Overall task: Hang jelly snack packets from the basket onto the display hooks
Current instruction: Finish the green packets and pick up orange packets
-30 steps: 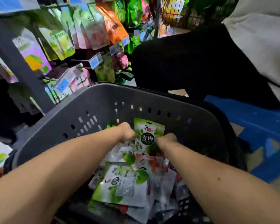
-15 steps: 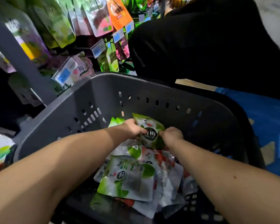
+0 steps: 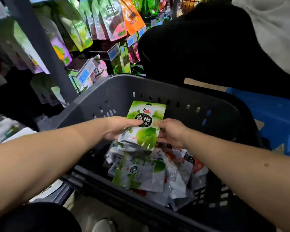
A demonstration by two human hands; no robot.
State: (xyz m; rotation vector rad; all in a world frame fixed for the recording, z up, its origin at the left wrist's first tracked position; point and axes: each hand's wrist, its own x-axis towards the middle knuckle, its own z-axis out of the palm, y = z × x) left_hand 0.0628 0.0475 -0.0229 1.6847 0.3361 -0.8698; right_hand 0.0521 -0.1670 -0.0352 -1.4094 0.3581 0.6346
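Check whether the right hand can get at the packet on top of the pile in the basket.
Probably yes: the top packet lies uncovered close to the right hand. But that hand and the left hand both grip the raised packet, so it must let go first.

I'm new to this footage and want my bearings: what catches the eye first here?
A bright green jelly packet sits at the centre, held between the left hand and right hand. Below it, more packets lie heaped in the dark grey basket. Colourful hanging packets crowd the upper left.
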